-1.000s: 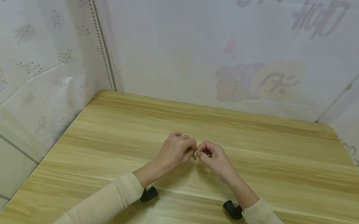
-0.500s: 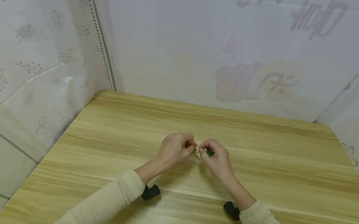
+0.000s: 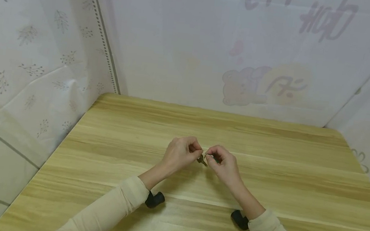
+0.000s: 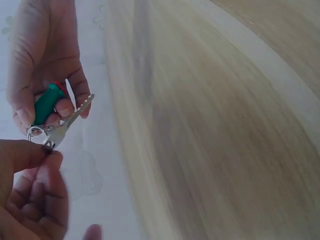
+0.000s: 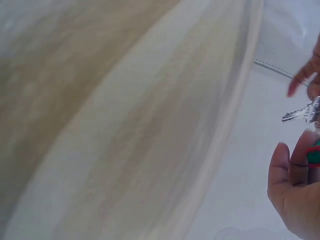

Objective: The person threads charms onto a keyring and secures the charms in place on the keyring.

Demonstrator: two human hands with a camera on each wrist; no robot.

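Could easily fumble here: tiny key ring (image 4: pixel 34 132) pinched only at fingertips, one slip and the key (image 4: pixel 67 125) drops to the desk (image 3: pixel 267 178). Left hand (image 3: pixel 180 155) grip closed tight, pinching the ring. Right hand (image 3: pixel 224 163) grip curled round the green fob (image 4: pixel 47 104), touching the ring too, just above the desk.
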